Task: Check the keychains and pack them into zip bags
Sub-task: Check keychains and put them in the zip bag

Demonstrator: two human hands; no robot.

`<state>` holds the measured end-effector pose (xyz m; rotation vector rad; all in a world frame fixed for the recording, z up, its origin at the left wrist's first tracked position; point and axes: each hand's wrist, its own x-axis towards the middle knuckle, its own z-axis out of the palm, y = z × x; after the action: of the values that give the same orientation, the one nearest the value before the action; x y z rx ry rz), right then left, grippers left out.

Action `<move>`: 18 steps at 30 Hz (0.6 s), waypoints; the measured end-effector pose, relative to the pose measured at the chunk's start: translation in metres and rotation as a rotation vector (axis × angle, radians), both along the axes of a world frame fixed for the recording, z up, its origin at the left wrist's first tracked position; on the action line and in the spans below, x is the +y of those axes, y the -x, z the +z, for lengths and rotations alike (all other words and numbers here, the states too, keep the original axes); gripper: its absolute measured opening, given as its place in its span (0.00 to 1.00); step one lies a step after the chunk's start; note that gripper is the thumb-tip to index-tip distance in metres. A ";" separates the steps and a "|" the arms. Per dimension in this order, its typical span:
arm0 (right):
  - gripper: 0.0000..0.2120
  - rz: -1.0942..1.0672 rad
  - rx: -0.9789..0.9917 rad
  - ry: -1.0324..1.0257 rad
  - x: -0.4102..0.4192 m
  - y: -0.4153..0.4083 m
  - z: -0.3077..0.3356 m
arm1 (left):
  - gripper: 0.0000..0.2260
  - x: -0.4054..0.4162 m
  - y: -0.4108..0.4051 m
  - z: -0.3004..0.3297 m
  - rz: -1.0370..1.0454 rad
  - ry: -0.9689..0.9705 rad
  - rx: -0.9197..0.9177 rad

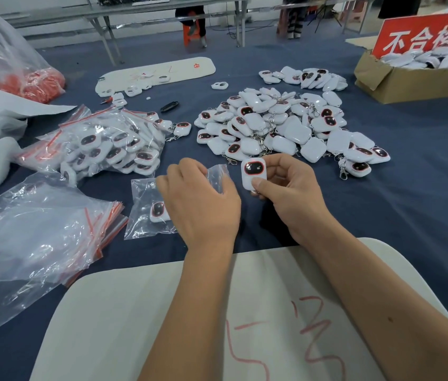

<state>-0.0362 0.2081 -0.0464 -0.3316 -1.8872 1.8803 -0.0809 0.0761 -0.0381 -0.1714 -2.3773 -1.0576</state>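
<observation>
My right hand (pixel 288 185) pinches a white keychain (pixel 253 173) with a dark, red-rimmed screen, held upright just above the blue table. Its screen shows small lit marks. My left hand (pixel 201 199) grips a clear zip bag (pixel 146 213) that lies on the table and holds one keychain (pixel 157 211). The bag's far end sticks up past my fingers. A heap of loose keychains (pixel 280 125) lies behind my hands. Bagged keychains (pixel 110 144) are piled to the left.
A stack of empty zip bags (pixel 41 235) lies at the near left. A cardboard box (pixel 398 78) of keychains with a red sign stands at the far right. A white board (pixel 162 320) with red writing lies under my forearms. Another white board (pixel 157 72) lies further back.
</observation>
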 end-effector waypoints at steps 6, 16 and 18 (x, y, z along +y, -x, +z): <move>0.11 -0.021 -0.013 -0.007 -0.001 0.000 0.000 | 0.21 0.001 0.000 -0.003 0.099 0.288 -0.186; 0.11 -0.070 -0.011 -0.061 -0.001 0.000 0.000 | 0.23 0.005 -0.002 -0.003 0.096 0.368 -0.199; 0.11 -0.076 -0.024 -0.078 -0.001 0.000 -0.001 | 0.15 0.004 -0.001 -0.003 0.099 0.341 -0.188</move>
<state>-0.0362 0.2073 -0.0474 -0.3956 -1.9299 1.7561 -0.0796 0.0805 -0.0407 -0.0757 -2.6938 -0.6409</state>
